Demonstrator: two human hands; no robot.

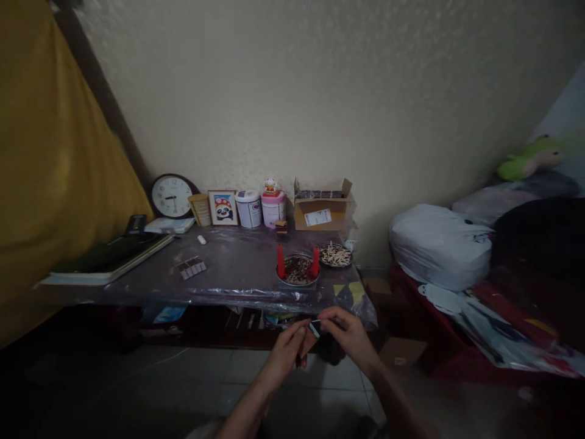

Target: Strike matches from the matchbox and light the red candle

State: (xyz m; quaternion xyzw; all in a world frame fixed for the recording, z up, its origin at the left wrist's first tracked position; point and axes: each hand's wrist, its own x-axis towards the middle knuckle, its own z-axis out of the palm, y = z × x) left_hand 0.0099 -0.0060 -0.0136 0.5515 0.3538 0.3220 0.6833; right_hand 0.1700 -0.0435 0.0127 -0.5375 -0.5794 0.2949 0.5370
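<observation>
My left hand [286,353] is closed around a small brown matchbox [309,342], just in front of the table's near edge. A thin match [316,321] is pinched between the fingertips of my right hand [350,336], close to the upper end of the box. I cannot tell whether the match touches the box. Beyond my hands, two red candles, one on the left [281,262] and one on the right [315,262], stand upright in a round metal dish [297,283] with dark bits in it. No flame shows on them.
A plate [350,263] of loose matches sits right of the candles. Several small boxes [192,267] lie at the left on the plastic-covered table [237,256]. Along the wall stand a clock [172,196], a framed panda picture [223,208], two tubs and a cardboard box [315,216]. Bags [439,244] lie right.
</observation>
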